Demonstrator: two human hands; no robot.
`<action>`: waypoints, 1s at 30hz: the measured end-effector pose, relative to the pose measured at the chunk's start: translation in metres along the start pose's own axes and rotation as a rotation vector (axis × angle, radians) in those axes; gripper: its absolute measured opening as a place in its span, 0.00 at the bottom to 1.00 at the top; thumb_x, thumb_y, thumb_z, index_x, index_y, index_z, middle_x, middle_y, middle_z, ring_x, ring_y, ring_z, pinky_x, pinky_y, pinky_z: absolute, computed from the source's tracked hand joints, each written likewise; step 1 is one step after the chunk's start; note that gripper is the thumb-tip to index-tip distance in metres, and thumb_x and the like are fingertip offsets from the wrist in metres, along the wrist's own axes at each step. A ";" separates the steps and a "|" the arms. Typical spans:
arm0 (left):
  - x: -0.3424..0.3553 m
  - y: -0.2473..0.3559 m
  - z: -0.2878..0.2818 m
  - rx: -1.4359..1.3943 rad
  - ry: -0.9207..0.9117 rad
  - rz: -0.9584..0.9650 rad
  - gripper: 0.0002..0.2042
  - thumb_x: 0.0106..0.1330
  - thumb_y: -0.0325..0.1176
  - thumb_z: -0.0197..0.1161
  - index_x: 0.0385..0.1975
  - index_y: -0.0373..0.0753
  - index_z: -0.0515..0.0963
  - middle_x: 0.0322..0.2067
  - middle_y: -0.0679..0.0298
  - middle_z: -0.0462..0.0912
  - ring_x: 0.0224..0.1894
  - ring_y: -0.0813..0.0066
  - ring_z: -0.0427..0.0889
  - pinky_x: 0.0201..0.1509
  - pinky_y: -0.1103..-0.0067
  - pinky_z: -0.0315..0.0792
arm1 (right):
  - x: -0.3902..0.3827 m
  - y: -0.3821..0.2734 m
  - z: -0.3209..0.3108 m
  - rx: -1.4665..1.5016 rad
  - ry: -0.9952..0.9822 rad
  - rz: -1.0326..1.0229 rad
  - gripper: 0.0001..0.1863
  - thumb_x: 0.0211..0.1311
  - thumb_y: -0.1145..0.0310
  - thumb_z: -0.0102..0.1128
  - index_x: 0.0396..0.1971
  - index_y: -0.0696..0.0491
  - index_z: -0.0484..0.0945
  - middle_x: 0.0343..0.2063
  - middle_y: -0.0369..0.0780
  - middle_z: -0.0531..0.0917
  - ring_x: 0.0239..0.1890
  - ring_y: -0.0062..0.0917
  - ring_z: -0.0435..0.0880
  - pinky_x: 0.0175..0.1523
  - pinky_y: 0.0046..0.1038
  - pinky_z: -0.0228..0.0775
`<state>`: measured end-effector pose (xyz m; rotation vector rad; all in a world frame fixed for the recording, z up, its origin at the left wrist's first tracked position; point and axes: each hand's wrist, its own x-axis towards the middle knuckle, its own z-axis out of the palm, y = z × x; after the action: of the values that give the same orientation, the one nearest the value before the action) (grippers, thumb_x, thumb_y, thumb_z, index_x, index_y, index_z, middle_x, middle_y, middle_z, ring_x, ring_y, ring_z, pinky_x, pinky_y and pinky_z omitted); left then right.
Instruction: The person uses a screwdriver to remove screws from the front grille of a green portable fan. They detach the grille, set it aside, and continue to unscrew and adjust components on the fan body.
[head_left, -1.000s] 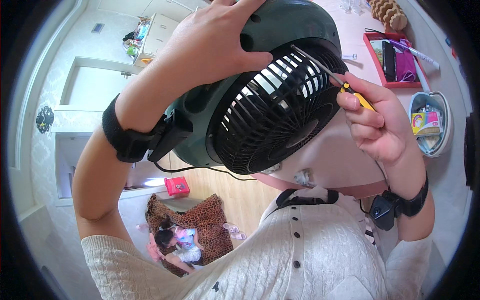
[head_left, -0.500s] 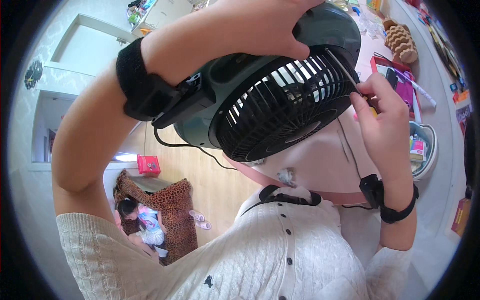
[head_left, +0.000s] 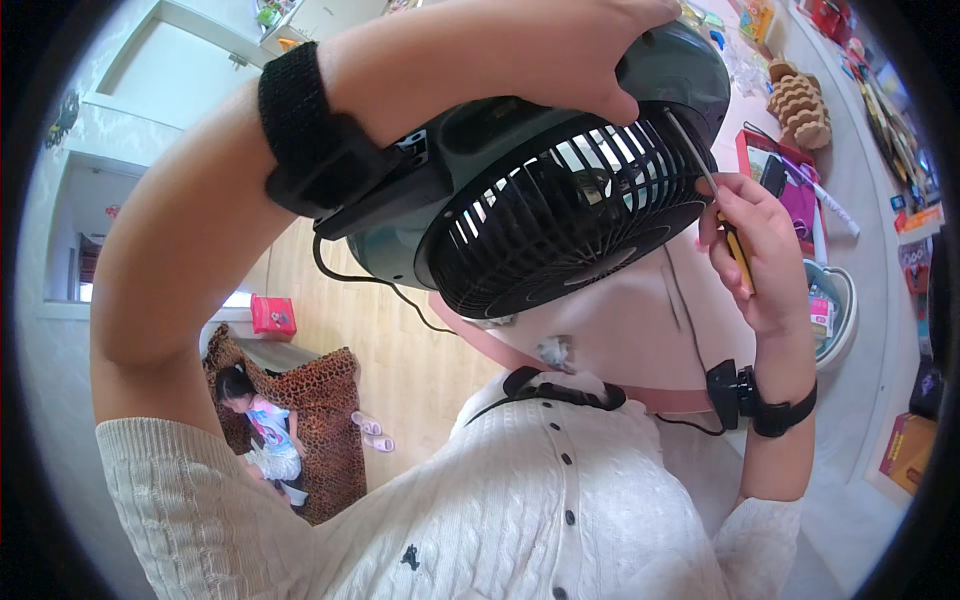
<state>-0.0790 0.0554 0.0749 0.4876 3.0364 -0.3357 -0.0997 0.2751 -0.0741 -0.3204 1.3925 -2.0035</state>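
A dark green fan point(head_left: 672, 75) with a round black grille point(head_left: 565, 235) is tilted over the table, its grille facing me. My left hand point(head_left: 585, 50) grips the top of its housing from above, thumb near the grille's upper edge; its other fingers are partly out of sight. On the right, my right hand point(head_left: 765, 250) is closed around a screwdriver point(head_left: 741, 258) with a yellow and black handle. The metal shaft slants up to the left, its tip at the grille's upper right rim. Whether a screw sits there is too small to tell.
Under the fan is a pink table point(head_left: 625, 320) with a crumpled plastic piece point(head_left: 556, 351). To the right stand a red tray point(head_left: 745, 150), a grey bin point(head_left: 845, 310) and wavy wooden pieces point(head_left: 798, 105). A child sits on a leopard-print seat point(head_left: 335, 420) at lower left. Black cords hang nearby.
The fan and both hands sit slightly differently as the view shifts. My right fingers have opened around the screwdriver, so more of its yellow handle shows. The tip stays at the grille's rim.
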 end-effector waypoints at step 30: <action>-0.061 0.090 0.041 -1.412 0.105 0.052 0.19 0.67 0.42 0.50 0.25 0.32 0.80 0.19 0.53 0.80 0.16 0.68 0.80 0.21 0.74 0.75 | -0.002 -0.033 0.019 -0.185 0.258 -0.004 0.15 0.65 0.74 0.54 0.50 0.62 0.74 0.31 0.36 0.78 0.20 0.14 0.74 0.15 0.13 0.59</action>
<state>0.0081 0.1109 0.0215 0.3986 2.4374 1.6861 -0.1005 0.2695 -0.0362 -0.1478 1.7439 -1.9761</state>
